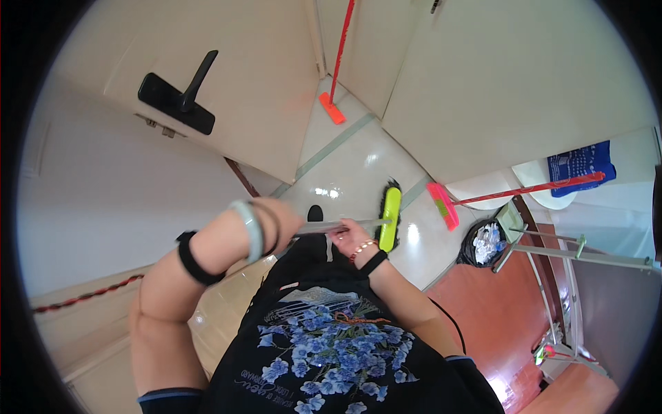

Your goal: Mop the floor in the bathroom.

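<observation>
A broom with a lime-green head (390,218) and dark bristles is in front of me, its bristles toward the tiled floor. Its pale handle runs left from the head to my hands. My right hand (350,237) is closed round this handle, nearer the head; a beaded bracelet and a black band circle that wrist. My left hand (281,219) is blurred, closed at the handle's upper end, with its fingers mostly hidden. Bangles and a black band show on the left arm.
An orange brush head (332,108) on a red pole stands near the door corner. Right of the broom are a pink brush (443,205), a black-lined trash bin (480,243) and a metal rack (586,257). A door with a black handle (178,103) is at left.
</observation>
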Demonstrator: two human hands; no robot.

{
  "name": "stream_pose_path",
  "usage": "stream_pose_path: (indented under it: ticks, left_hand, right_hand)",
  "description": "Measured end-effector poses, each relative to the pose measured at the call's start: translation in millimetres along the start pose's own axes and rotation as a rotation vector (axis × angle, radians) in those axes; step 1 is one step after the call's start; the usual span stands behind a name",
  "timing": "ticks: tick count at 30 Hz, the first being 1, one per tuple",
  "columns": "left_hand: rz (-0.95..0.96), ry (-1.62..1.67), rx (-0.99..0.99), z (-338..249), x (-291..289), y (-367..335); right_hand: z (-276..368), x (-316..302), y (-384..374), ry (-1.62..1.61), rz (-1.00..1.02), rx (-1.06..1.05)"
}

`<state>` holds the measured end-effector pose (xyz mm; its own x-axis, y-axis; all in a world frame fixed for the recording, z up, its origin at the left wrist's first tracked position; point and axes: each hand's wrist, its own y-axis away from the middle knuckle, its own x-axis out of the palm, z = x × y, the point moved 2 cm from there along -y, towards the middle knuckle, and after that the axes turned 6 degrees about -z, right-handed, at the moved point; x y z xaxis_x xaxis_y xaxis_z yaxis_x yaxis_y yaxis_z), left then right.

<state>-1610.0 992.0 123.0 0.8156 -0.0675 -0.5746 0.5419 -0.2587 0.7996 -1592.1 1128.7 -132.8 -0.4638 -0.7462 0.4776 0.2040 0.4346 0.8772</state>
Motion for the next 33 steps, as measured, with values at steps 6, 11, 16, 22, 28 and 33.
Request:
stream_pose_path:
  ticks: [6, 11, 16, 22, 28, 33]
  left_hand:
    - [-0.006, -0.048, 0.271, -25, -54, -117]
    - [-0.154, 0.494, 0.303, -23, -96, -148]
    - [-0.498, 1.171, 0.390, 17, -100, -176]
    - [-0.854, 1.402, 0.117, 67, -125, -227]
    - [-0.802, 1.166, 0.223, 138, -225, -260]
    - [-0.929, 0.941, 0.315, 182, -300, -254]
  right_hand:
    - [71, -61, -15, -0.379, -0.101, -0.117]
    - [118, -63, -7, -0.540, -0.150, -0.217]
    - [152, -34, -39, -0.696, -0.173, -0.307]
    - [179, 51, -86, -0.843, -0.085, -0.215]
    - [229, 148, -125, -0.843, 0.191, -0.169]
    - [248, 236, -140, -0.628, 0.387, -0.207]
